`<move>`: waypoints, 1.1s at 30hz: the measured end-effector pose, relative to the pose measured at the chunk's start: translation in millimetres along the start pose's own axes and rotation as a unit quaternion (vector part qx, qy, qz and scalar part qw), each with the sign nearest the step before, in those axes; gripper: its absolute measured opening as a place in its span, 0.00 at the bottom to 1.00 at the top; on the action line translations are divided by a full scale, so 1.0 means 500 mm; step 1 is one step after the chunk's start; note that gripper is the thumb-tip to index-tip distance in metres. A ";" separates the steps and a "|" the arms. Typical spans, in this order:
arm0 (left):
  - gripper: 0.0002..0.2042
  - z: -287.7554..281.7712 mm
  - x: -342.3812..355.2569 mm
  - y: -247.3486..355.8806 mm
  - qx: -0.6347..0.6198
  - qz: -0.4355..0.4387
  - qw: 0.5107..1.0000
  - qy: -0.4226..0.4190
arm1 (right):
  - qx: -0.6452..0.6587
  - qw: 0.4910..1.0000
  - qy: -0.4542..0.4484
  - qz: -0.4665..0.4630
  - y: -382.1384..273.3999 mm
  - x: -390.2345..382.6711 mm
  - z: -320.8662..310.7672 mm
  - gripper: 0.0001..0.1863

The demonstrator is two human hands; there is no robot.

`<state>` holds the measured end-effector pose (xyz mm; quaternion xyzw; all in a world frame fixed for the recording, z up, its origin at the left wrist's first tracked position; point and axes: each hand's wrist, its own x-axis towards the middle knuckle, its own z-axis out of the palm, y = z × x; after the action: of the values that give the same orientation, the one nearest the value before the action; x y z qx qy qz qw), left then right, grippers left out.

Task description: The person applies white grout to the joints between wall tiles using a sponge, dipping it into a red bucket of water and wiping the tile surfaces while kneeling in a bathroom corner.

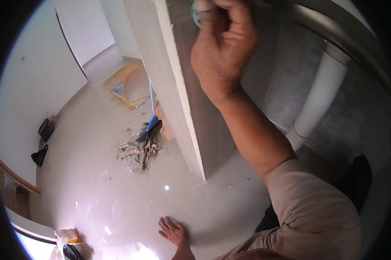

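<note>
and up top, the right hand [225, 47] is raised at the wall [155, 56], fingers curled in narrow beside a small green thing [194, 16]. the fingertips blur against the upper edge, so whether they grip that piece or only touch it, i cannot tell. the green thing sits high on the dark face, just beside the pale edge [180, 91].

down low, the left hand [174, 232] is spread wide and empty, laid on the floor [96, 182], and it looks like a prop for that reach. good base, i'd say: weight through the palm, shoulder loose, so the upper wrist can work freely. short, even pressure should serve best here, with knuckles clear of that rough edge, which could chip or scrape. a head tilted further up would bring the fingertips into sight.

over to the left, the broom [151, 125] stands in a heap of rubble [139, 151], well apart from both hands; grit could make that floor palm slip.
</note>
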<state>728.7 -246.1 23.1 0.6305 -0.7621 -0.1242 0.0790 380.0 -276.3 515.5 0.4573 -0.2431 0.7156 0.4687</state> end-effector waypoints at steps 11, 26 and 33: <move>0.28 0.010 -0.002 0.003 0.001 -0.002 1.000 0.004 | -0.099 0.964 -0.160 -0.186 0.016 -0.030 -0.061 0.13; 0.29 -0.007 0.003 0.001 0.000 0.002 1.000 0.001 | -0.157 0.982 -0.103 0.024 0.081 -0.017 -0.107 0.09; 0.29 -0.009 -0.002 0.010 -0.008 0.010 1.000 0.019 | -0.143 0.983 -0.116 -0.022 0.070 0.040 -0.091 0.14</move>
<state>725.4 -244.5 28.6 0.6242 -0.7659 -0.1174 0.1002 326.6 -247.5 515.2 0.4705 -0.3854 0.6054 0.5134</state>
